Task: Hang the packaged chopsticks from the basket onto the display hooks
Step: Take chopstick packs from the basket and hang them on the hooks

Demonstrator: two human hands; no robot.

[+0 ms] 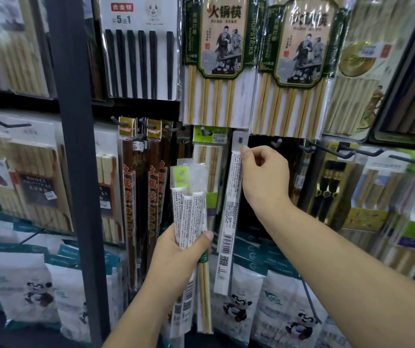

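Note:
My right hand (264,177) pinches the top of one long, narrow white chopstick packet (229,222). The packet's hang hole sits on a dark display hook (240,140) under the big green-labelled packs. My left hand (178,257) grips a bundle of several similar white packets (188,209), held upright just left of the hanging one. Their printed backs face me. The basket is out of view.
Bare hooks (278,142) stick out to the right of the hanging packet. Dark wooden chopstick packs (128,197) hang to the left beside a black upright post (75,146). White panda-printed bags (236,307) fill the shelf below. Bamboo chopstick packs (216,59) hang above.

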